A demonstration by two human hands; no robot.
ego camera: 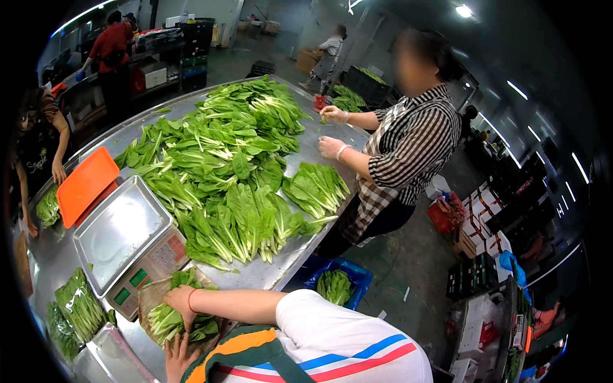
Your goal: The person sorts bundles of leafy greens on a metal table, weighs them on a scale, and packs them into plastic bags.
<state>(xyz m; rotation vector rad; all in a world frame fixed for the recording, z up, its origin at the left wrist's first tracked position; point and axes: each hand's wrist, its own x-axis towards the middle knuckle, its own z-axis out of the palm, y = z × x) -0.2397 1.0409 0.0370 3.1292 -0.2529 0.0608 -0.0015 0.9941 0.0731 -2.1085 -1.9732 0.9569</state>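
In front of me, a bunch of leafy greens with pale stalks lies on a shallow tan tray. My right hand, a red string at its wrist, grips the bunch from above. My left hand touches its near edge with spread fingers; the thumb is hidden. Beside the tray stands a digital scale with green displays and a bare metal pan. A large heap of greens spreads over the metal table, its nearest bunches laid side by side.
Bagged greens and clear plastic sheets lie at the left. An orange plastic tray stands behind the scale. A gloved co-worker stands at the table's right edge; another person is at the left. A blue-lined crate holds greens below.
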